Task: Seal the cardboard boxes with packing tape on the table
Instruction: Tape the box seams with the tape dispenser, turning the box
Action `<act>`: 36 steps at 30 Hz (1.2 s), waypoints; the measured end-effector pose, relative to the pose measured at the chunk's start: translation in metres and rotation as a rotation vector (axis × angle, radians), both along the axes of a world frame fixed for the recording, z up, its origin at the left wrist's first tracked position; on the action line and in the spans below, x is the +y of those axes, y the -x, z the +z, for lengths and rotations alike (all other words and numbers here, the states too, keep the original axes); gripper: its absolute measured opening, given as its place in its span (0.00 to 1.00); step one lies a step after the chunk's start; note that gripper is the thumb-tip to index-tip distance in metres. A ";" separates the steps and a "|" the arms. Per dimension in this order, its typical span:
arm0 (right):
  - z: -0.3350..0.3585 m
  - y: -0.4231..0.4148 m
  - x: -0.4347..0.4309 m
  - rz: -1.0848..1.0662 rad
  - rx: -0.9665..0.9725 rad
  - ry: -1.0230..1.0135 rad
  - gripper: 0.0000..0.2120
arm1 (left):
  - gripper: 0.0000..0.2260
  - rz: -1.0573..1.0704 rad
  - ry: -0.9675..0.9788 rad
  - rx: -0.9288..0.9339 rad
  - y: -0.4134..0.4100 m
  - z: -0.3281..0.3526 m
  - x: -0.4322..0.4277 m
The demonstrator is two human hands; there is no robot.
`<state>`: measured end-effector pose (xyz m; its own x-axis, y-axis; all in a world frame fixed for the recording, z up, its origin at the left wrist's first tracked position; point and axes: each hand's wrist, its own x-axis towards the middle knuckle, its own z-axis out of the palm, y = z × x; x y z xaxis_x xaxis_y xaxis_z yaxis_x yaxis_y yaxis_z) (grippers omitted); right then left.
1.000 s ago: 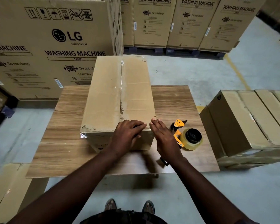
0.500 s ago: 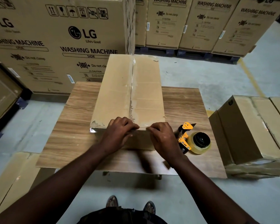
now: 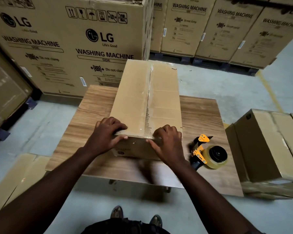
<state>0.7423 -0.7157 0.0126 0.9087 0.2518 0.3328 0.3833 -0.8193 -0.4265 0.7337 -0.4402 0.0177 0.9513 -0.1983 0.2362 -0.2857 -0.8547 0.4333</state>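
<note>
a: left edge first, what's there?
b: flat tan cardboard sheets (image 3: pixel 15 174) on the grey floor, well left of the left hand. beyond them, tall brown printed washing machine cartons (image 3: pixel 71 44).
a: left hand?
b: left hand (image 3: pixel 107 135) sits at the near left corner of the long plain brown cardboard box (image 3: pixel 134 98). fingers are curled onto the top and the thumb is on the near face, so it's clamped on that edge.
a: where's the box?
b: lying lengthwise on the wood-grain tabletop (image 3: pixel 91 119), running away from both hands. flaps are closed, with a strip of clear glossy packing tape (image 3: pixel 150 85) down the centre seam. the strip's near end comes down between the two hands.
a: right hand?
b: right hand (image 3: pixel 169 144) is at the near right corner. fingers are bent over the top edge and the thumb is on the near face, gripping the box. the hands are apart.
a: right of that?
b: yellow and black tape dispenser with a clear roll (image 3: pixel 208 154), lying on the table just right of the right hand, not touching it. further right, off the table, a stack of plain brown taped boxes (image 3: pixel 267 146).
</note>
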 end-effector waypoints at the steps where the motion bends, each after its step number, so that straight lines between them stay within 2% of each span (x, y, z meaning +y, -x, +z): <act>1: 0.000 -0.003 0.004 -0.021 0.004 0.016 0.14 | 0.20 -0.001 -0.004 -0.002 0.001 0.000 0.005; 4: -0.003 -0.005 0.001 0.003 0.026 0.021 0.14 | 0.20 -0.044 -0.042 -0.010 0.004 -0.005 0.012; 7: -0.003 -0.003 -0.001 0.013 0.051 0.108 0.18 | 0.25 -0.062 -0.036 0.034 0.006 -0.010 0.017; 13: 0.007 -0.009 0.052 0.101 0.074 0.059 0.15 | 0.18 -0.049 0.052 0.027 0.002 -0.001 0.014; 15: 0.003 -0.011 0.052 0.113 0.101 0.020 0.14 | 0.20 -0.051 0.077 0.042 0.004 -0.001 0.018; 18: 0.000 -0.010 0.045 0.097 0.137 0.059 0.18 | 0.21 -0.007 0.156 0.097 0.007 0.003 0.025; 22: 0.012 -0.010 0.070 0.101 0.148 0.006 0.15 | 0.17 0.108 0.309 0.113 0.008 0.003 0.037; 25: 0.013 -0.012 0.089 0.133 0.167 -0.024 0.14 | 0.18 0.215 0.449 0.157 0.014 -0.003 0.040; 28: 0.006 -0.012 0.089 0.069 0.178 -0.092 0.14 | 0.19 0.376 0.633 0.227 0.023 -0.009 0.029; 33: 0.015 -0.012 0.117 0.109 0.191 -0.067 0.17 | 0.12 0.619 0.761 0.121 0.040 -0.025 -0.015; 36: 0.018 -0.012 0.141 0.163 0.193 -0.052 0.19 | 0.12 0.688 0.859 0.155 0.046 -0.026 -0.027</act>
<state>0.7540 -0.5743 0.0303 0.9054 0.3878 0.1731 0.4161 -0.7283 -0.5444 0.6875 -0.4673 -0.0079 0.8266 0.5556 -0.0899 0.2428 -0.2081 0.9475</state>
